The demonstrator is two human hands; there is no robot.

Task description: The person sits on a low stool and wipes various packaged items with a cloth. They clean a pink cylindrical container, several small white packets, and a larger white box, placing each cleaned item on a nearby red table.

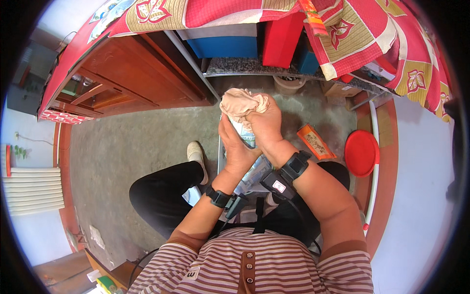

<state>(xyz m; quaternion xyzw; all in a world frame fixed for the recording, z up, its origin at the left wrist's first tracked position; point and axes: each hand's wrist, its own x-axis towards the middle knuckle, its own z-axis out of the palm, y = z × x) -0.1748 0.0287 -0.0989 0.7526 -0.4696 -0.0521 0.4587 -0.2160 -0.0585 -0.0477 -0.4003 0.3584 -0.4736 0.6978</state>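
Observation:
My right hand (267,119) is closed on a bunched beige cloth (238,103), its thumb pressed into the folds. My left hand (235,143) curves just below, with its fingertips at the underside of the cloth and its thumb spread toward my right wrist. Between the two hands shows a pale thing with greenish marks (248,136), mostly hidden; whether the left hand grips it cannot be told. Clear plastic (255,174) lies under my wrists, over a light-coloured surface that my arms largely cover.
An orange printed packet (315,142) lies on the concrete floor (121,158), beside a round red lid or stool top (362,153) near the right wall. Ahead are a wooden cabinet (147,73), a stone shelf (235,67) with boxes, and a bucket (289,86) below. Cables run from both wrist straps.

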